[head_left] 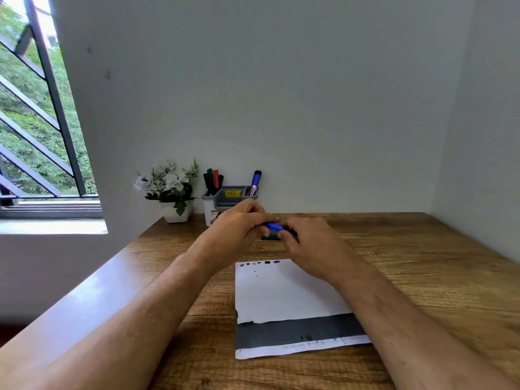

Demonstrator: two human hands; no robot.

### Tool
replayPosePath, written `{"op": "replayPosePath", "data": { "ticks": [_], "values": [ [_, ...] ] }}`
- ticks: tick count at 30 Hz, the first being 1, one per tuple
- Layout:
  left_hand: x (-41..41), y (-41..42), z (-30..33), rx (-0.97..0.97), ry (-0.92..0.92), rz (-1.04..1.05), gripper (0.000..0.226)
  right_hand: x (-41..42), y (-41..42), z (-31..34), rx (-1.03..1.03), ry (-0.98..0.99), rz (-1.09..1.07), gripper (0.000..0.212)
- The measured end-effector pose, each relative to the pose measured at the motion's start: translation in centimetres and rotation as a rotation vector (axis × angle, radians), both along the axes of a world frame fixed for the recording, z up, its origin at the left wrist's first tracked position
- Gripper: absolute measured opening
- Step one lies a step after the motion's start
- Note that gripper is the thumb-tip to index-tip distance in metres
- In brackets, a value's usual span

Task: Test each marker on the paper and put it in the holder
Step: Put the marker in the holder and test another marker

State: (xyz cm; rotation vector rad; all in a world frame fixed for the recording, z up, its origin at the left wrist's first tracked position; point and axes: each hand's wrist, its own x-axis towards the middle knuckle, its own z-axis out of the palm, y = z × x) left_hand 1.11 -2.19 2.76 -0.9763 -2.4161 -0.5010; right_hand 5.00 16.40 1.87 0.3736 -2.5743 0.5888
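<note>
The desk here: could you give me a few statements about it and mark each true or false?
1. Both hands, left hand and right hand, hold a blue marker. True.
2. The paper carries no marks. False: small test marks run along its far edge.
3. A blue marker in the holder stands at the right end of the holder. True.
4. The flower pot stands right of the holder. False: it stands to its left.
5. A green marker lies on the desk under the hands. True.

Above a wooden desk (422, 277), left hand (239, 226) and right hand (315, 246) together grip a blue marker (273, 227), beyond marked paper (281, 294).
</note>
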Motion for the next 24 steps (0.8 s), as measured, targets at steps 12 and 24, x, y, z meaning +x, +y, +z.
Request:
{"op": "replayPosePath", "data": {
  "ticks": [12,24],
  "values": [
    [-0.2,-0.2,-0.2,-0.041,-0.143,0.002,0.018,1.0,-0.3,0.6,0.049,-0.090,-0.036,0.043],
    [-0.9,-1.5,-1.1,-0.039,-0.334,0.115,0.017,1.6,0.9,0.3,-0.102,-0.247,-0.125,0.031]
  ]
}}
